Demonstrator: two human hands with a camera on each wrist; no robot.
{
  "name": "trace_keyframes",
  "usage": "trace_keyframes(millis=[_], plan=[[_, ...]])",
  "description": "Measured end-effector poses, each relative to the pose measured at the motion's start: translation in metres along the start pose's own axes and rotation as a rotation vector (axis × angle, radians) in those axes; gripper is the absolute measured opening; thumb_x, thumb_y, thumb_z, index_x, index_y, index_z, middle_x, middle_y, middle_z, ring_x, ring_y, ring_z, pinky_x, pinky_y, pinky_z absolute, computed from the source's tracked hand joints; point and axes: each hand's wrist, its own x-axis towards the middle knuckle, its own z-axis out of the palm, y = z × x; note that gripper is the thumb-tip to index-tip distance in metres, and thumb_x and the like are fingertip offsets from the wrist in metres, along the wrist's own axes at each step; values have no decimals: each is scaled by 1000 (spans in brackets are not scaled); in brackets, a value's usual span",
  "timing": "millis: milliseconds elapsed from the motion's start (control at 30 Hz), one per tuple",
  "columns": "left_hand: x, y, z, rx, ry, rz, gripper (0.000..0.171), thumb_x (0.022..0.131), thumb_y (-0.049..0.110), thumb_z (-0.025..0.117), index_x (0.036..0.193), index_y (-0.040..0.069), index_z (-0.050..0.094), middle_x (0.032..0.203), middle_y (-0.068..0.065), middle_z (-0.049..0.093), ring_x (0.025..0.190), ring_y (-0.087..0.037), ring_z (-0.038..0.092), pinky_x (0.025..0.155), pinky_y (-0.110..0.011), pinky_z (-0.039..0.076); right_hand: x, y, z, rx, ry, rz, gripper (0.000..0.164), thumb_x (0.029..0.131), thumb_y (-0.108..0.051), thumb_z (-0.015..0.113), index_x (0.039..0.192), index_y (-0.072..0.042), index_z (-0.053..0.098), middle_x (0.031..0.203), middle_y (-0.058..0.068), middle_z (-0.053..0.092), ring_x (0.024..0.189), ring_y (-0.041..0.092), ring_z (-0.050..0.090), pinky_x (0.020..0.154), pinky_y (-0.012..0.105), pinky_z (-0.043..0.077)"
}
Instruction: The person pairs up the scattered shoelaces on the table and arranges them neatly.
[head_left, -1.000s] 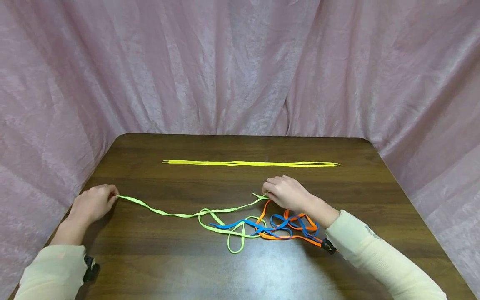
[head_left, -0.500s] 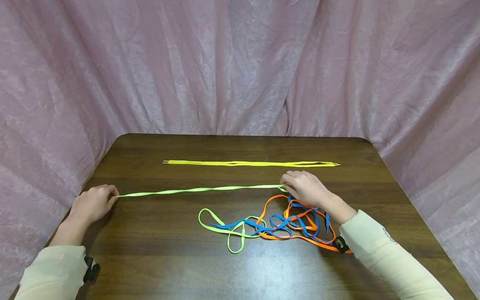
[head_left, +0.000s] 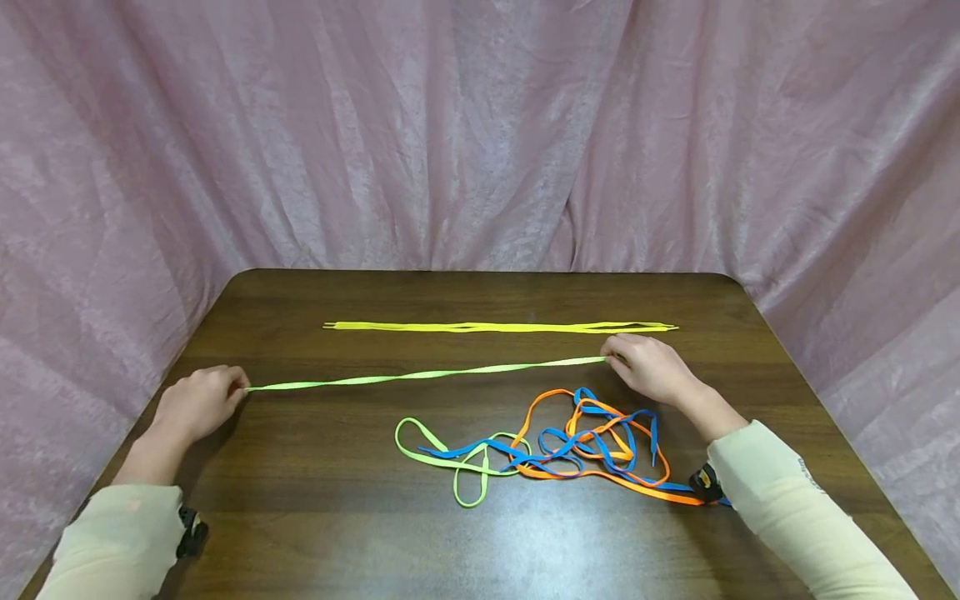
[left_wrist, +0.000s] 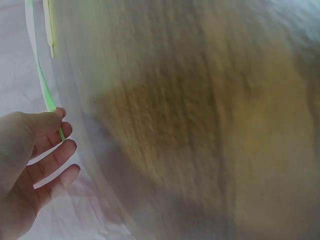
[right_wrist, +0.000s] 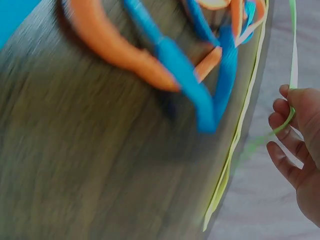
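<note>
A light-green flat shoelace (head_left: 427, 375) runs nearly straight between my two hands, slightly twisted. My left hand (head_left: 201, 400) pinches its left end between thumb and forefinger; in the left wrist view the lace tip (left_wrist: 62, 134) pokes out below the thumb. Higher and to the right, my right hand (head_left: 651, 368) pinches the lace, and a blurred tail hangs past the fingers in the right wrist view. Below the stretched lace lies a tangle of a blue lace (head_left: 480, 444), an orange lace (head_left: 652, 493) and another light-green length (head_left: 438, 463).
Yellow laces (head_left: 495, 327) lie straight side by side along the far part of the brown wooden table (head_left: 337, 533). Pink curtains (head_left: 480, 150) hang behind and beside the table. Part of the blue and orange laces passes under the right wrist camera (head_left: 705, 483).
My right hand has moved right and slightly away, drawing the light-green lace out of the tangle and taut. My left hand keeps its pinch and has shifted slightly right.
</note>
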Motion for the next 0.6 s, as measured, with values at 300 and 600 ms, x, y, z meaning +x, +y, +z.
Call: trace_keyframes(millis=[300, 600], plan=[[9, 10, 0, 0, 15, 23, 5, 84, 14, 59, 81, 11, 62, 78, -6, 60, 59, -26, 54, 47, -44, 39, -20, 30, 2, -19, 40, 45, 10, 81, -5, 65, 89, -10, 64, 84, 1, 65, 66, 15, 60, 54, 35, 46], [23, 20, 2, -8, -19, 42, 4, 83, 11, 60, 87, 11, 62, 79, -5, 61, 63, -27, 57, 50, -45, 42, -34, 53, -2, -28, -44, 188, 7, 84, -7, 62, 91, -10, 64, 85, 2, 64, 62, 15, 53, 52, 34, 42]])
